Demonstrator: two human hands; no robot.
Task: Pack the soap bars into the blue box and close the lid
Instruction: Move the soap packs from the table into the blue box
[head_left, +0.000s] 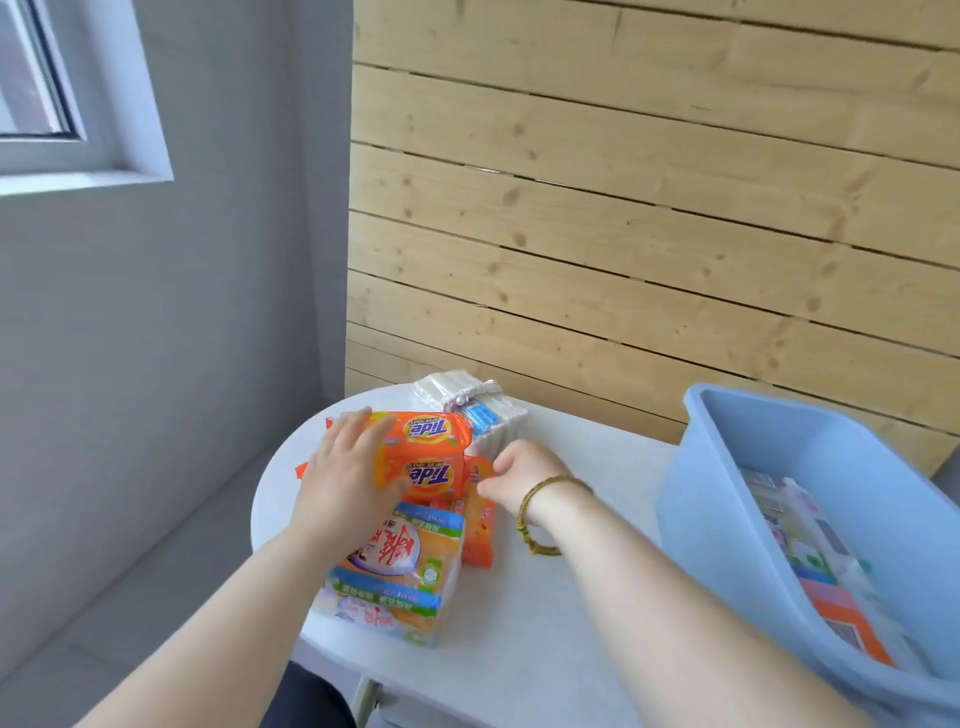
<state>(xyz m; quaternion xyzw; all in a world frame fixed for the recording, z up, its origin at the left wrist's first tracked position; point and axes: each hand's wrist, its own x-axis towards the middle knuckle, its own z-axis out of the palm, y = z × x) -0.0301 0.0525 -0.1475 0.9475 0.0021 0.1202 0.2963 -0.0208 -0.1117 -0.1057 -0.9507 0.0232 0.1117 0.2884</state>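
An orange Tide soap pack (426, 457) lies on top of a pile of soap packs at the left of the white table (571, 597). My left hand (345, 467) rests flat on its left end, fingers spread. My right hand (524, 475), with a cord bracelet on the wrist, reaches in from the right, fingers curled by a smaller orange pack (478, 525); whether it grips anything I cannot tell. Nearer me lies a blue-and-orange soap pack (392, 571). A white soap bundle (483, 410) sits behind the pile. The blue box (727, 499) stands at the right, lidless, with several packs inside.
A wooden plank wall (649, 208) rises directly behind the table. A grey wall with a window (47, 93) is at the left. The table's rounded left edge drops to the grey floor (130, 597). No lid is in view.
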